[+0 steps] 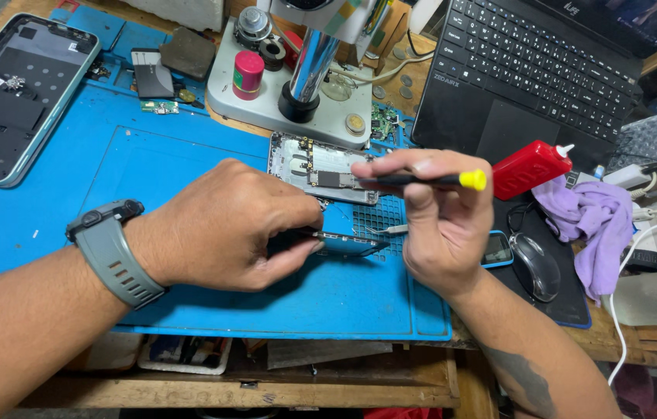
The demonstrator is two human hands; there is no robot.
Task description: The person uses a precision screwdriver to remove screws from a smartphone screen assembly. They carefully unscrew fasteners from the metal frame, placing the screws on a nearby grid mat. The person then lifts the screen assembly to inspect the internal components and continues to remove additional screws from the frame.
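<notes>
Pinching a small dark phone part [348, 244] at its near-left edge, left hand [223, 225] has its grip closed on it, just above the blue work mat [188, 163]. Grey wristwatch [111, 248] sits on the left wrist. Right hand [441, 221] has its grip closed around a thin black screwdriver with yellow cap [429, 180], held roughly level, tip pointing left over an opened phone chassis [320, 167]. Chassis lies on the mat just beyond the held part, circuit board showing. Small phone [497, 250] lies just beside the right hand, black mouse [536, 265] right of it. Purple cloth [592, 221] is near the mouse, red squeeze bottle [530, 167] touching the cloth's far edge. Farther back, microscope base [289, 101] stands on the counter [344, 380] with a red cylinder [248, 74] on it. Far left, phone back housing [14, 97] lies open side up. Far right, black laptop [530, 70] keyboard.
</notes>
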